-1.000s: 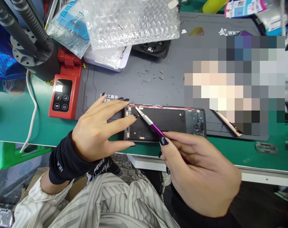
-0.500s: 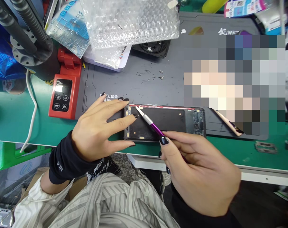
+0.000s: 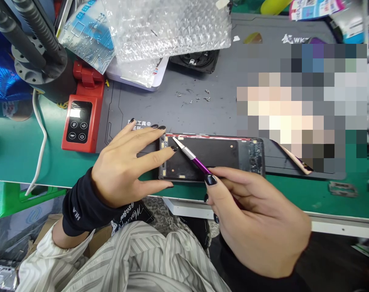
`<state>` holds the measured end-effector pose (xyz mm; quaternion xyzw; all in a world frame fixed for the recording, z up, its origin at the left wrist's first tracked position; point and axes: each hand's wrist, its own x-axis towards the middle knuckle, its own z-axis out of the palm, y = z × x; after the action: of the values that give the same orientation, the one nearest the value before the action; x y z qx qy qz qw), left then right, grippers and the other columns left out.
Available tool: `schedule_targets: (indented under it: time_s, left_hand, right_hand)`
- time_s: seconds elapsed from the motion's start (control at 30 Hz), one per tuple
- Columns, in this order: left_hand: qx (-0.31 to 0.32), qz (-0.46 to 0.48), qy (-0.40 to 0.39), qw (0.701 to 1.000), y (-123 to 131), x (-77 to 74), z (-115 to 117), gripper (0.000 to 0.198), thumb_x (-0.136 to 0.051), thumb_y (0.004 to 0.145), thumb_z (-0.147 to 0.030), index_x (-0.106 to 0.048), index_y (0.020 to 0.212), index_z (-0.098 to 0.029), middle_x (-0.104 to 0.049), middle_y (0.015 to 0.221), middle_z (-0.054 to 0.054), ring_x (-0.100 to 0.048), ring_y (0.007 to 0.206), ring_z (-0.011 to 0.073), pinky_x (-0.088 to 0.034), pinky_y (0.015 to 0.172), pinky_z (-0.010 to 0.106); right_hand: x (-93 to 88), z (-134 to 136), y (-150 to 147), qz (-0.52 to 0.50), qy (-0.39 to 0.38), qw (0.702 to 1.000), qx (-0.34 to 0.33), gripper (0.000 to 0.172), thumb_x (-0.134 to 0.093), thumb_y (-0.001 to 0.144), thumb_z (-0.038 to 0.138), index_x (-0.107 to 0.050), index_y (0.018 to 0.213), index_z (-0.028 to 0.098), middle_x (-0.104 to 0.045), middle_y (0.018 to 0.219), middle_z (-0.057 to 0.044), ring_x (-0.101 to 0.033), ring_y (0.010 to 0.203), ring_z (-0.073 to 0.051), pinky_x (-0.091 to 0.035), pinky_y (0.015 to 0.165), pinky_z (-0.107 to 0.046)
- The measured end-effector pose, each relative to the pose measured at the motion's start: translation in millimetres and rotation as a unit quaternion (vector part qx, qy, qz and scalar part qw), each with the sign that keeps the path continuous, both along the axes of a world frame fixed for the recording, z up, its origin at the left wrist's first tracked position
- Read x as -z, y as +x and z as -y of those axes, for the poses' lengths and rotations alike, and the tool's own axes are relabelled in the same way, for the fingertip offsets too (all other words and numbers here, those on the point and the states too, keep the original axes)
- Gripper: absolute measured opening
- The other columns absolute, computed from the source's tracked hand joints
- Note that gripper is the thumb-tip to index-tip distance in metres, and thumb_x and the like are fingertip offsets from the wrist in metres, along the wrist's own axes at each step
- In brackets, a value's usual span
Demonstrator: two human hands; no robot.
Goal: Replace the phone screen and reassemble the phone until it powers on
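Note:
An opened phone frame (image 3: 221,156) lies lengthwise on the grey work mat (image 3: 172,109) at the table's front edge. My left hand (image 3: 126,166) lies flat with fingers spread, its fingertips resting on the frame's left end and pinning it down. My right hand (image 3: 257,221) is closed round a purple-handled craft knife (image 3: 192,157). The blade tip touches the frame's upper left inner corner, close to my left index fingertip.
A red device with buttons (image 3: 79,121) sits left of the mat. Bubble wrap (image 3: 169,26) and a black round part (image 3: 196,61) lie at the back. Loose screws (image 3: 196,96) are scattered mid-mat. A metal bracket (image 3: 341,188) rests on the green table at right.

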<state>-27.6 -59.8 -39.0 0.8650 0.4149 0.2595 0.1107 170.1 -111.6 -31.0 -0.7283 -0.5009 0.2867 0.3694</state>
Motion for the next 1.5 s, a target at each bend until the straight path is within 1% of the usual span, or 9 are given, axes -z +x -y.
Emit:
schedule_targets:
  time_s: [0.13,0.43,0.67,0.87,1.1,1.5]
  left_hand:
    - [0.0,0.002,0.002,1.0,0.1,0.0,0.2,0.037,-0.071,0.079,-0.039,-0.064,0.108,-0.017,-0.065,0.122,0.015,-0.062,0.114,0.0267,-0.045,0.105,0.051]
    - [-0.001,0.005,0.001,1.0,0.2,0.4,0.0,0.037,-0.071,0.078,-0.039,-0.065,0.107,-0.017,-0.066,0.121,0.015,-0.063,0.113,0.0265,-0.045,0.104,0.052]
    - [0.0,0.001,-0.003,1.0,0.2,-0.2,-0.5,0.037,-0.071,0.078,-0.04,-0.065,0.107,-0.018,-0.065,0.122,0.015,-0.063,0.113,0.0264,-0.045,0.104,0.052]
    - [-0.004,-0.01,-0.005,1.0,0.5,-0.5,-0.1,0.035,-0.069,0.08,-0.041,-0.064,0.107,-0.019,-0.065,0.123,0.014,-0.062,0.114,0.0251,-0.046,0.104,0.05]
    - [0.001,0.002,0.001,1.0,0.7,0.1,-0.5,0.037,-0.07,0.079,-0.039,-0.065,0.107,-0.016,-0.065,0.121,0.016,-0.062,0.113,0.027,-0.045,0.104,0.051]
    - [0.002,0.006,0.008,1.0,-0.1,0.2,-0.2,0.037,-0.072,0.078,-0.039,-0.066,0.106,-0.015,-0.066,0.12,0.017,-0.063,0.113,0.0274,-0.046,0.103,0.051]
  right_hand:
    - [0.1,0.5,-1.7,-0.001,0.003,1.0,0.006,0.01,-0.069,0.076,0.023,-0.073,0.085,0.02,-0.062,0.059,0.004,-0.053,0.046,-0.007,-0.042,0.044,-0.018]
    - [1.5,1.9,0.8,-0.004,0.008,1.0,-0.003,0.012,-0.069,0.077,0.023,-0.073,0.088,0.02,-0.062,0.06,0.005,-0.053,0.047,-0.006,-0.043,0.044,-0.017]
    - [-2.5,-0.5,-2.9,-0.006,-0.002,1.0,0.016,0.01,-0.069,0.075,0.023,-0.073,0.084,0.02,-0.06,0.056,0.005,-0.051,0.045,-0.006,-0.041,0.043,-0.018]
    - [-2.4,-0.8,-2.7,-0.003,-0.001,1.0,0.015,0.01,-0.069,0.075,0.023,-0.073,0.084,0.019,-0.061,0.057,0.004,-0.052,0.045,-0.007,-0.042,0.043,-0.018]
    - [0.3,-0.5,-1.2,-0.002,0.007,1.0,0.008,0.01,-0.07,0.076,0.023,-0.073,0.085,0.02,-0.06,0.058,0.005,-0.051,0.046,-0.005,-0.041,0.044,-0.017]
    - [1.4,0.1,-1.5,0.012,0.009,1.0,0.007,0.013,-0.07,0.076,0.024,-0.073,0.088,0.02,-0.062,0.06,0.004,-0.053,0.047,-0.006,-0.042,0.045,-0.017]
